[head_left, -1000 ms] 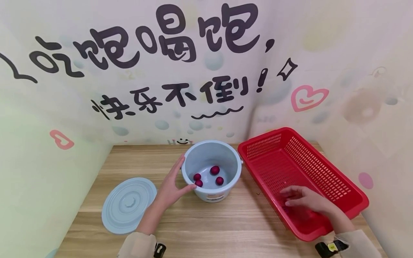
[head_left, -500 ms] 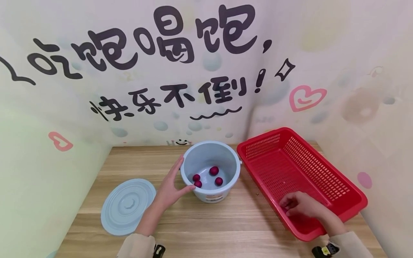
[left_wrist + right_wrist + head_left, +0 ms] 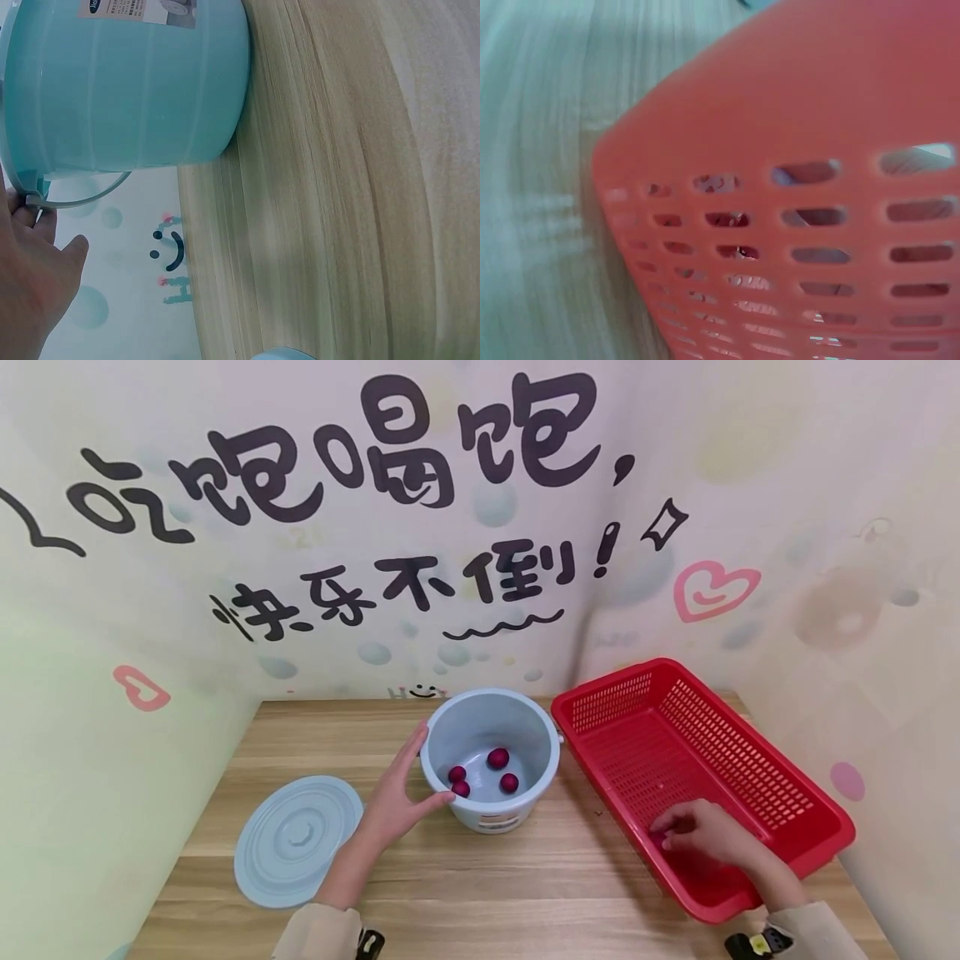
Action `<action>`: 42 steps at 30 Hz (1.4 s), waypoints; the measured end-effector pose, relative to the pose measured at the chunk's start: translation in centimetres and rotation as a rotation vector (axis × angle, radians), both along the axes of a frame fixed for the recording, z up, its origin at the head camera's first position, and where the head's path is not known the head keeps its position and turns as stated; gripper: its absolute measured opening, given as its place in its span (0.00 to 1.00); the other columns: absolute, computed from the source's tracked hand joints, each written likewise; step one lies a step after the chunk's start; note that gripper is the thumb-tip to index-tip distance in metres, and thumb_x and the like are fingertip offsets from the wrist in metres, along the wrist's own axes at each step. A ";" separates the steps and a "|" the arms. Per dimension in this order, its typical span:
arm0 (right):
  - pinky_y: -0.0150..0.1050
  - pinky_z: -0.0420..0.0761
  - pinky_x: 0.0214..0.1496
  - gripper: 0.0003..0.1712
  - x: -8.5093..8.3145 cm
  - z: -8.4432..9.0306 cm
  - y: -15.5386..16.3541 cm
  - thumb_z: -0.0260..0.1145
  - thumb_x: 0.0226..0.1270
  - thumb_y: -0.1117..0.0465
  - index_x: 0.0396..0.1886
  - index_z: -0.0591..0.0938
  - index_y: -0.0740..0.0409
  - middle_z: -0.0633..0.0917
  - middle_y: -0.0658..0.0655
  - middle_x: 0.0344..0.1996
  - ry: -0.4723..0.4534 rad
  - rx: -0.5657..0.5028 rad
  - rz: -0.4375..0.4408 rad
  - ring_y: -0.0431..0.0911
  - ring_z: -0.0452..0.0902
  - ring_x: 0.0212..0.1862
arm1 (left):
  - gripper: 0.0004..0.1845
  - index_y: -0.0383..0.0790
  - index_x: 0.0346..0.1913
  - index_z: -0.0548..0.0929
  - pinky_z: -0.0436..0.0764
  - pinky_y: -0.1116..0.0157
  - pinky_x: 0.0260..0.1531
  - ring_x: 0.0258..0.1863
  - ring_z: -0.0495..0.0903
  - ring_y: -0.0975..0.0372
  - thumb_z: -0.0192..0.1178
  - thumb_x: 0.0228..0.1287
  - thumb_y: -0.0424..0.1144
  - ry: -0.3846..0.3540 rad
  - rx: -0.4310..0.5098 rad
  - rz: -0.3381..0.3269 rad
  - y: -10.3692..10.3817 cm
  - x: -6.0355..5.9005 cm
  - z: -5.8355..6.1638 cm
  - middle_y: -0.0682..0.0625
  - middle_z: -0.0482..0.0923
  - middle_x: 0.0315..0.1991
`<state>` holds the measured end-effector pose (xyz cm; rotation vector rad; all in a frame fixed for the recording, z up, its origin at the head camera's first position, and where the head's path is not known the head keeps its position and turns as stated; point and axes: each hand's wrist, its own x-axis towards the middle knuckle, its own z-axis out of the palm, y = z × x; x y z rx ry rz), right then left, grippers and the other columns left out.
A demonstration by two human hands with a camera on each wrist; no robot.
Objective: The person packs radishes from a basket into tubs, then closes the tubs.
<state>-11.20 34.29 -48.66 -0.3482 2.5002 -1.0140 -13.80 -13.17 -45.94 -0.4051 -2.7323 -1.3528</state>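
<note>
A light blue bucket (image 3: 491, 810) stands mid-table with several small dark red balls (image 3: 498, 757) in its bottom. My left hand (image 3: 396, 795) rests flat against the bucket's left wall, fingers straight and thumb along the front. In the left wrist view the bucket (image 3: 127, 82) and its wire handle (image 3: 75, 201) sit just beyond my left hand (image 3: 30, 292). My right hand (image 3: 693, 831) is inside the near end of the red basket (image 3: 750, 760). Its fingers curl down over a small dark red ball (image 3: 657, 842) that is mostly hidden.
The bucket's light blue lid (image 3: 298, 839) lies flat on the wooden table (image 3: 540, 877) at the left. Walls close in behind and on both sides. The right wrist view shows only the blurred slotted basket wall (image 3: 802, 210) and table (image 3: 540, 150).
My right hand has pulled back toward the basket's near-left corner and its spread fingers have curled down. The left hand, bucket and lid have not moved.
</note>
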 end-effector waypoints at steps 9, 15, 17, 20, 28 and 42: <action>0.28 0.83 0.40 0.13 -0.1 1.4 -0.6 0.70 0.65 0.58 0.47 0.87 0.57 0.89 0.56 0.41 0.088 -0.087 -0.109 0.32 0.81 0.39 | 0.54 0.57 0.80 0.53 0.66 0.38 0.69 0.79 0.55 0.48 0.75 0.54 0.51 0.008 -0.007 0.003 -0.1 0.0 -0.1 0.54 0.50 0.81; 0.28 0.85 0.41 0.16 -0.2 2.9 -1.3 0.69 0.66 0.59 0.50 0.86 0.62 0.89 0.62 0.45 0.110 -0.148 -0.177 0.30 0.83 0.40 | 0.54 0.57 0.80 0.52 0.66 0.38 0.69 0.79 0.54 0.48 0.74 0.54 0.53 0.000 -0.010 0.002 -0.1 0.0 -0.1 0.54 0.50 0.81; 0.28 0.84 0.41 0.16 -0.2 3.4 -1.5 0.69 0.66 0.59 0.51 0.86 0.61 0.89 0.62 0.45 0.134 -0.141 -0.188 0.30 0.83 0.41 | 0.54 0.57 0.80 0.52 0.66 0.38 0.69 0.79 0.54 0.48 0.74 0.54 0.53 -0.003 -0.008 0.002 -0.1 0.0 -0.1 0.54 0.50 0.81; 0.28 0.83 0.41 0.16 -0.3 4.1 -2.0 0.70 0.65 0.58 0.51 0.86 0.58 0.89 0.59 0.46 0.172 -0.122 -0.204 0.30 0.81 0.42 | 0.54 0.57 0.80 0.52 0.66 0.37 0.69 0.79 0.54 0.48 0.74 0.54 0.52 -0.004 -0.010 0.001 -0.1 0.0 -0.1 0.54 0.49 0.81; 0.28 0.82 0.42 0.15 -0.7 5.7 -3.6 0.70 0.66 0.58 0.51 0.86 0.54 0.89 0.57 0.46 0.247 -0.135 -0.214 0.30 0.79 0.43 | 0.54 0.57 0.80 0.53 0.64 0.38 0.70 0.79 0.53 0.49 0.75 0.54 0.50 -0.013 -0.004 0.001 0.0 0.0 0.2 0.55 0.49 0.81; 0.26 0.82 0.47 0.18 -2.2 7.4 -8.3 0.71 0.65 0.55 0.54 0.86 0.50 0.87 0.57 0.51 0.301 -0.173 -0.222 0.51 0.80 0.53 | 0.54 0.58 0.80 0.52 0.66 0.37 0.68 0.79 0.54 0.48 0.74 0.54 0.53 -0.009 -0.017 -0.002 -0.1 0.0 -0.1 0.51 0.50 0.81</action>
